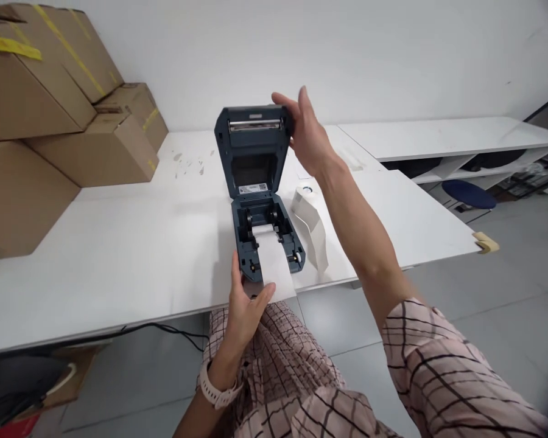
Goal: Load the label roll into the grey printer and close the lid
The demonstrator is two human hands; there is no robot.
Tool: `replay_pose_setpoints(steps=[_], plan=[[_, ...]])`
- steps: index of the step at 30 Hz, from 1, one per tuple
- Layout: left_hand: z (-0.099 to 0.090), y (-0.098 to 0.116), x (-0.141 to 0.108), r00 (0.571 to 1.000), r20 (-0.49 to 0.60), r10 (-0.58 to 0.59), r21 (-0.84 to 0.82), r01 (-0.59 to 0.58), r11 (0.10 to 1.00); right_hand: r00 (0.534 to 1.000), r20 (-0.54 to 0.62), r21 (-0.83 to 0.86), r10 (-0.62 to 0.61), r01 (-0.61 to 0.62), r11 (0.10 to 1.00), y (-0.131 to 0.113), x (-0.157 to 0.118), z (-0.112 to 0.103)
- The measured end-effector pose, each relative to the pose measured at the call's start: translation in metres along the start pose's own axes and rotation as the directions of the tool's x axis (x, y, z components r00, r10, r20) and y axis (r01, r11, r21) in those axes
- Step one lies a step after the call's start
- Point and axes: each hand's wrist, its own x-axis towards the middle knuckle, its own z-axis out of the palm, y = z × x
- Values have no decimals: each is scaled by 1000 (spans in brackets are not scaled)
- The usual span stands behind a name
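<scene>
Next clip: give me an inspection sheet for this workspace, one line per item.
Surface: white table, faint marks near the wall.
Job's things: label printer, lid open and upright; paper strip runs out of its front; loose paper roll beside it on the right.
Clutter: stacked cardboard boxes at left.
Grips: left hand pinches the strip at the printer's front; right hand holds the lid's top edge.
Cables: black cable under the table edge.
Surroundings: white wall, low shelf, blue stool, grey floor.
</scene>
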Motion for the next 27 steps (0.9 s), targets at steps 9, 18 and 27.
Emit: replay_pose_setpoints(steps=[9,18,27], plan=[[-16,11,15,970,-164,181,-46,-190,981,983,-181,-145,-15,-12,989,26,-209,42],[1,39,46,995,-24,93,-76,-95,993,836,-125,355,534,-464,811,60,-230,53],[11,18,24,900,-340,273,90,-258,962,859,-156,322,488,-423,847,65,-227,53]])
